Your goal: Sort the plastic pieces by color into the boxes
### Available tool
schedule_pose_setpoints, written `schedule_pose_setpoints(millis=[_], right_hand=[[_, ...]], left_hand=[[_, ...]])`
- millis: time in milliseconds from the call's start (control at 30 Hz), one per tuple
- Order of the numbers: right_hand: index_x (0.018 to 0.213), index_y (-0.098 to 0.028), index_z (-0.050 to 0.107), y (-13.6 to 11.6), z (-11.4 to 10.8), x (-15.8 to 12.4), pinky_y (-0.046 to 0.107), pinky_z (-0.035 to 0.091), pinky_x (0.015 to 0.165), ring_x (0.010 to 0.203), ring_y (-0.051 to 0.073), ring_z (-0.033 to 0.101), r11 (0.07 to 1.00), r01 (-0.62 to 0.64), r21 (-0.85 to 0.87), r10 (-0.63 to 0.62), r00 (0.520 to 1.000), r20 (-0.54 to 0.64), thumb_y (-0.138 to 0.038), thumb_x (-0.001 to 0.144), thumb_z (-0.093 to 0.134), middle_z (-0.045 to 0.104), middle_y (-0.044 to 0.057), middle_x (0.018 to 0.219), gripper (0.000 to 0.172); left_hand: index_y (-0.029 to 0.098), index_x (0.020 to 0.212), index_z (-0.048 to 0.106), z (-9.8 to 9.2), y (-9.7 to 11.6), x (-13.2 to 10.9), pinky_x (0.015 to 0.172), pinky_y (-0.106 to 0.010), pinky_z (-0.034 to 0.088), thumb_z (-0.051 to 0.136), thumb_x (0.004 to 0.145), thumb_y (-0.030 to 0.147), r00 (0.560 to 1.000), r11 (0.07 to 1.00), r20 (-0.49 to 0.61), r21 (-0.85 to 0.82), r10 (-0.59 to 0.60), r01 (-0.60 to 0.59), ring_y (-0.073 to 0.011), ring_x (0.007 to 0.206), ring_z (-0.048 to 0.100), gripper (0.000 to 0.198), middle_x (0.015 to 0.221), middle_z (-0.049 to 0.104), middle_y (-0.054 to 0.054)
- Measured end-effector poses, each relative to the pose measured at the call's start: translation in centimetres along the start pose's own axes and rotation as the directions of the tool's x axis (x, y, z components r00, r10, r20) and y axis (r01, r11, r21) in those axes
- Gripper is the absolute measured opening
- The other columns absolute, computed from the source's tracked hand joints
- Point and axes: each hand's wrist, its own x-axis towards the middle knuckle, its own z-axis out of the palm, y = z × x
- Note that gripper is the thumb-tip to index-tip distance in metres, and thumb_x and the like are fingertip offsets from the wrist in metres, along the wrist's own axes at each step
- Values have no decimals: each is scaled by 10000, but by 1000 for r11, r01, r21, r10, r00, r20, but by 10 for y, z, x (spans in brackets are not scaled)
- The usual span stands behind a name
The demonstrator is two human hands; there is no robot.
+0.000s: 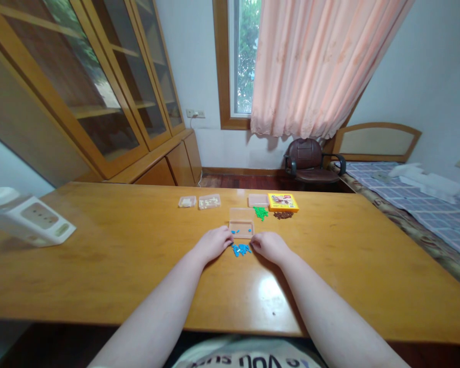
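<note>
A small pile of blue pieces (240, 250) lies on the wooden table in front of me. Just behind it stands an open clear plastic box (241, 236), its lid raised at the back, with a few blue pieces lying inside. My left hand (216, 241) rests at the left of the pile, by the box's front left corner, with its fingers curled together. On the opposite side, my right hand (268, 245) has its fingertips pinched near the box's front right corner. Whatever either set of fingertips holds is too small to make out.
Behind the box are green pieces (260, 212), brown pieces (283, 215), a yellow box (283, 202) and a clear container (258, 200). Two containers with pale pieces (209, 201) stand further left. A white appliance (34, 217) is at the table's left.
</note>
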Motion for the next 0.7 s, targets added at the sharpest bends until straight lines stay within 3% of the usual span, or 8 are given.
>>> schedule_pose_setpoints(millis=[133, 333, 567, 700], right_hand=[[865, -222, 707, 3, 1, -1, 230, 386, 638, 734, 164, 630, 991, 16, 136, -4, 997, -82, -304, 853, 515, 716, 53, 817, 209], [951, -189, 691, 9, 8, 1, 231, 395, 651, 692, 150, 595, 940, -43, 338, 144, 949, -280, -299, 861, 515, 699, 52, 793, 226], [1106, -203, 656, 9, 12, 9, 232, 407, 659, 702, 151, 597, 900, -57, 432, 153, 969, -192, -309, 884, 465, 698, 43, 813, 312], [986, -213, 694, 8, 6, 2, 215, 372, 592, 620, 131, 561, 914, 13, 405, 46, 989, -137, -289, 851, 490, 666, 11, 694, 256]], left_hand=[[213, 844, 611, -1, 1, 0, 719, -257, 437, 540, 849, 252, 1000, 1000, 5, -17, -15, 15, -165, 809, 582, 81, 909, 598, -30], [212, 847, 605, -3, 3, -1, 725, -259, 435, 531, 856, 258, 1000, 999, 6, -43, 6, -6, -168, 823, 578, 88, 915, 596, -26], [198, 903, 620, 0, 7, 6, 795, -275, 446, 480, 876, 223, 991, 987, -136, -157, -3, -18, -160, 867, 562, 145, 958, 581, -35], [183, 933, 621, 3, 6, 9, 835, -291, 446, 455, 890, 228, 968, 980, -248, -197, -49, -1, -169, 914, 553, 177, 964, 582, -48]])
